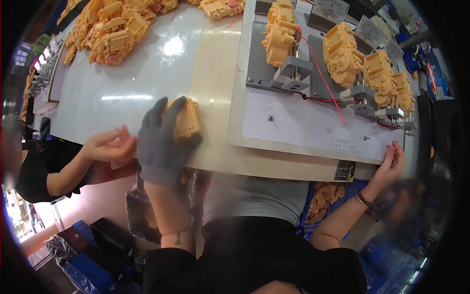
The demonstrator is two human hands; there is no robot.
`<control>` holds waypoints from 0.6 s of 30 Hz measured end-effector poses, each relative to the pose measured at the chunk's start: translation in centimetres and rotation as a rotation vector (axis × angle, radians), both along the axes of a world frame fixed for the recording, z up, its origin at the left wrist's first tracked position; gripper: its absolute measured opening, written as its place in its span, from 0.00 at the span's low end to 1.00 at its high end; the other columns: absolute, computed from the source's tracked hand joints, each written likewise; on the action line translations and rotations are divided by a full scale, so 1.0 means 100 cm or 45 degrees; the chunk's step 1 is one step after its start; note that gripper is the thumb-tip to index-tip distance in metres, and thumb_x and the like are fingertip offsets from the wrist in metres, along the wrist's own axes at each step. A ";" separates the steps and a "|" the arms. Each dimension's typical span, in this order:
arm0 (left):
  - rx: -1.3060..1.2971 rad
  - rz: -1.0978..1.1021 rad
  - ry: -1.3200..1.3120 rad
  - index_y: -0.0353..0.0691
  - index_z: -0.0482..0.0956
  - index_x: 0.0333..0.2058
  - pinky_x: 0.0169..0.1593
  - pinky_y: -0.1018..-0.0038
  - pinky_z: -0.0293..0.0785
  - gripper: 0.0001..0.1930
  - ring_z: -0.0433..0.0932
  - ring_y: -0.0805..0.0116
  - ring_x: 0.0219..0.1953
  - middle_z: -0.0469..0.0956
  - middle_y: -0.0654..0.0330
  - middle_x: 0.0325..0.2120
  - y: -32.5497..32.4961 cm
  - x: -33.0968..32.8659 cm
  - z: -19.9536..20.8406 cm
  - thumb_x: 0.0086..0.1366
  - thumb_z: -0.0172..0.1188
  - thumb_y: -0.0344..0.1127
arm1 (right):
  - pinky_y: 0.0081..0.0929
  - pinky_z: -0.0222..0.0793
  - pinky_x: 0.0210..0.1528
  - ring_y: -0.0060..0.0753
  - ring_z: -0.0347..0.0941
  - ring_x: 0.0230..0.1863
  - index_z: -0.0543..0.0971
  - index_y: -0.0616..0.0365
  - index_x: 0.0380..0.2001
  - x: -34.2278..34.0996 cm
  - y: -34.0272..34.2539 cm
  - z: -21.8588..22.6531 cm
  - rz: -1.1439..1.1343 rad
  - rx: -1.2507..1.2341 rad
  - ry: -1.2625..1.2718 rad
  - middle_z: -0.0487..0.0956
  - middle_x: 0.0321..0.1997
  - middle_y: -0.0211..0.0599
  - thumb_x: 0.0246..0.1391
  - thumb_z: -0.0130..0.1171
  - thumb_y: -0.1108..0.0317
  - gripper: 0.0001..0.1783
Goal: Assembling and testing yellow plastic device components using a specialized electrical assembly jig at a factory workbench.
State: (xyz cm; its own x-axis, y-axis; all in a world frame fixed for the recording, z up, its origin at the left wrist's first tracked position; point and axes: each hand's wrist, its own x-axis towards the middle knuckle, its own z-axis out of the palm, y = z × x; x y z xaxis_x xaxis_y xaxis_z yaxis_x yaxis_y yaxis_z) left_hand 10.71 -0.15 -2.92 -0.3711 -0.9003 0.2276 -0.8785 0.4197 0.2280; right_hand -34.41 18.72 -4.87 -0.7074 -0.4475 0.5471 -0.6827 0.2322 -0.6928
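Note:
My left hand [164, 139], in a grey knitted glove, grips a yellow-orange plastic gear housing [188, 120] on the table, with its fingers over the housing's left side and top. My bare right hand [390, 164] touches the right front edge of a white fixture board [293, 127], its fingers stretched out and nothing seen in them. On that board, several similar housings stand in a row on grey metal mounts, among them one at the left [280, 36] and another in the middle [342, 54]. A thin red wire [323, 73] runs down from the left one.
A heap of yellow-orange housings [115, 32] lies at the far left of the table [147, 78]. A co-worker's blurred bare hand [111, 144] is close beside my left glove. Panel meters [329, 10] stand behind the fixtures. Below the table, a blue basket [306, 215] holds orange parts.

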 end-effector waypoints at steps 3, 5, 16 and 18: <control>0.137 0.053 0.532 0.42 0.67 0.57 0.51 0.62 0.74 0.34 0.75 0.50 0.51 0.71 0.51 0.54 -0.007 0.012 -0.028 0.53 0.69 0.43 | 0.16 0.61 0.37 0.17 0.64 0.33 0.79 0.62 0.40 0.010 0.000 0.004 -0.171 -0.006 0.084 0.72 0.32 0.24 0.56 0.60 0.70 0.10; 0.172 0.076 1.265 0.41 0.67 0.57 0.41 0.65 0.78 0.31 0.78 0.57 0.42 0.74 0.53 0.49 -0.004 0.017 -0.035 0.57 0.66 0.44 | 0.19 0.61 0.40 0.19 0.65 0.35 0.79 0.62 0.40 0.019 -0.004 0.002 -0.186 -0.100 0.201 0.73 0.34 0.27 0.56 0.60 0.71 0.10; 0.596 -2.036 2.415 0.41 0.74 0.53 0.25 0.73 0.82 0.20 0.83 0.64 0.28 0.81 0.50 0.37 0.032 -0.008 0.116 0.62 0.56 0.28 | 0.27 0.61 0.43 0.34 0.65 0.38 0.74 0.65 0.34 0.120 -0.042 0.043 0.263 -0.336 0.381 0.70 0.36 0.40 0.46 0.53 0.78 0.09; 0.619 -2.092 2.445 0.40 0.74 0.53 0.26 0.72 0.82 0.19 0.83 0.64 0.27 0.81 0.50 0.35 0.027 -0.011 0.109 0.62 0.55 0.27 | 0.28 0.63 0.42 0.37 0.65 0.36 0.74 0.65 0.32 0.128 -0.044 0.045 0.300 -0.318 0.378 0.70 0.33 0.41 0.43 0.54 0.78 0.09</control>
